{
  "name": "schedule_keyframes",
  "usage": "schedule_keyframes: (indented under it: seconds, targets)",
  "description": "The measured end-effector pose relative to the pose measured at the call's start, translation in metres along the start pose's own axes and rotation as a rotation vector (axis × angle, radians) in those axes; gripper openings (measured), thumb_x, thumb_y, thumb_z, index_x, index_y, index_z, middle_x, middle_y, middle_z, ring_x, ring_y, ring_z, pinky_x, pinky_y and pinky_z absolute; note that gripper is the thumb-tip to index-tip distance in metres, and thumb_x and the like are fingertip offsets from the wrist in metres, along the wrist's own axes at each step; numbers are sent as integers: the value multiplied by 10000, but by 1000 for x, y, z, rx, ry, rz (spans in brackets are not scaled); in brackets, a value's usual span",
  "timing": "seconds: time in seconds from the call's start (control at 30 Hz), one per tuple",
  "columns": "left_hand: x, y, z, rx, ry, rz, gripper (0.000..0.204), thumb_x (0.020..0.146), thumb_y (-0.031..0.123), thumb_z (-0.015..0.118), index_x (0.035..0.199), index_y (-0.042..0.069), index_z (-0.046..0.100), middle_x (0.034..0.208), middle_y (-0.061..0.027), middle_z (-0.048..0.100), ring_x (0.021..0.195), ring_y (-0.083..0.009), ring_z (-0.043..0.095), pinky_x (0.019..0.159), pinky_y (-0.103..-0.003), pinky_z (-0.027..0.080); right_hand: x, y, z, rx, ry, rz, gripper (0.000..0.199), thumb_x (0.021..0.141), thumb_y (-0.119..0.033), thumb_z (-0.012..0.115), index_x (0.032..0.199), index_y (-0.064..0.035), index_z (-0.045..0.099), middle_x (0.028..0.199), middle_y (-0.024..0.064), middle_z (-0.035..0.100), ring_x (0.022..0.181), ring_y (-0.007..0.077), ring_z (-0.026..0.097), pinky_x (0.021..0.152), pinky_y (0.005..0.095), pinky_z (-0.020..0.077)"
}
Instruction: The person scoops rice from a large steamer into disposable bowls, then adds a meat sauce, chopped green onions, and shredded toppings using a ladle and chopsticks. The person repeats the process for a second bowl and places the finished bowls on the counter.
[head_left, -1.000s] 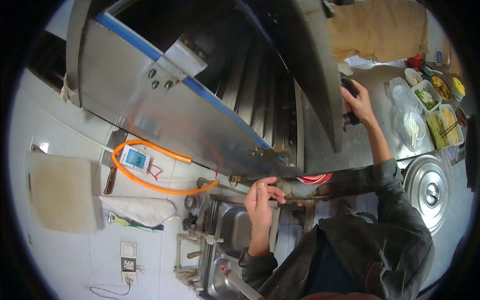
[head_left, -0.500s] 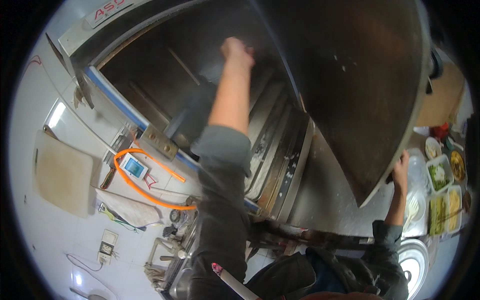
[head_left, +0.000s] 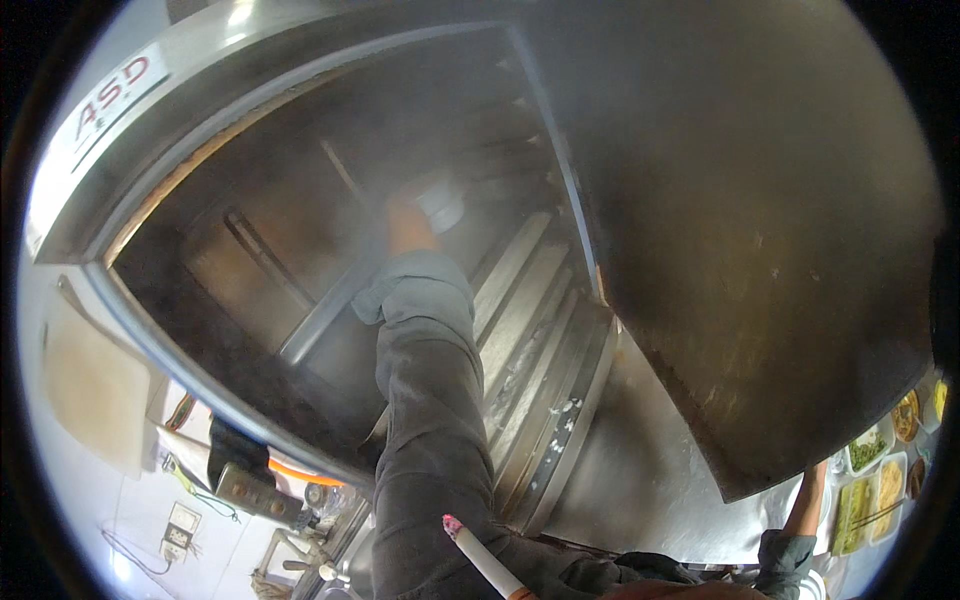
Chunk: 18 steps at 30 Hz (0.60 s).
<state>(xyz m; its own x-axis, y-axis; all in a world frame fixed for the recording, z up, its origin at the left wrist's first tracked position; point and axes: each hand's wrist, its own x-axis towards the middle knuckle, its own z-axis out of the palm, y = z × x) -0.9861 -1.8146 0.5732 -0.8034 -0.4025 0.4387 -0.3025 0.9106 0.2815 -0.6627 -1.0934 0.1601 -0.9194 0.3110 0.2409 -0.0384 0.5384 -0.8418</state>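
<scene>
My left arm reaches deep into a steamy metal cabinet (head_left: 250,170). My left hand (head_left: 408,228) is beside a white round bowl-like thing (head_left: 443,203), touching or nearly so. Steam blurs the fingers, so their grip is hidden. The cabinet's big dark door (head_left: 760,250) stands swung out to the right. At its lower outer edge is my right hand (head_left: 816,478), its fingers hidden behind the door. Several long metal trays (head_left: 515,275) lie stacked in the cabinet, right of my left arm. White crumbs dot the metal ledge (head_left: 560,440) below them.
A lit cigarette (head_left: 485,560) juts up at the bottom. On the right are food containers, one with green pieces (head_left: 852,515). A cutting board (head_left: 92,385) leans on the left wall, above a socket (head_left: 180,530). An orange hose (head_left: 290,468) runs below the cabinet.
The view has come closer to the cabinet, and steam has thickened. My left hand, a bare fist before, is now deeper inside beside the white bowl-like thing. My right hand remains at the door's edge.
</scene>
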Motion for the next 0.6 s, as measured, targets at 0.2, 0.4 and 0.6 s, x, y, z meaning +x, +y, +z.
schedule_keyframes:
  seconds: [0.2,0.4,0.6]
  targets:
    - [43,-45,43,174,17,273,453,976,291,520,1416,186,527,1465,-72,506,1349,-239,477,1075,-384,432,-4,-5,10,-19,-63,61,545,925,-187,655,1398,42,512,1443,155,515,1279,278,483,1084,378,382]
    - [72,-78,87,549,12,499,504,995,341,469,1464,159,479,1521,-87,463,1399,-243,445,1122,-392,394,-3,-4,3,-69,-68,96,544,929,-190,650,1400,42,510,1442,157,515,1279,278,483,1084,379,383]
    - [72,-68,75,288,30,210,569,1008,450,444,1405,54,540,1444,-134,539,1331,-296,516,1094,-483,399,-2,-13,15,-64,-115,96,542,933,-193,645,1402,42,508,1441,159,516,1279,278,484,1084,379,384]
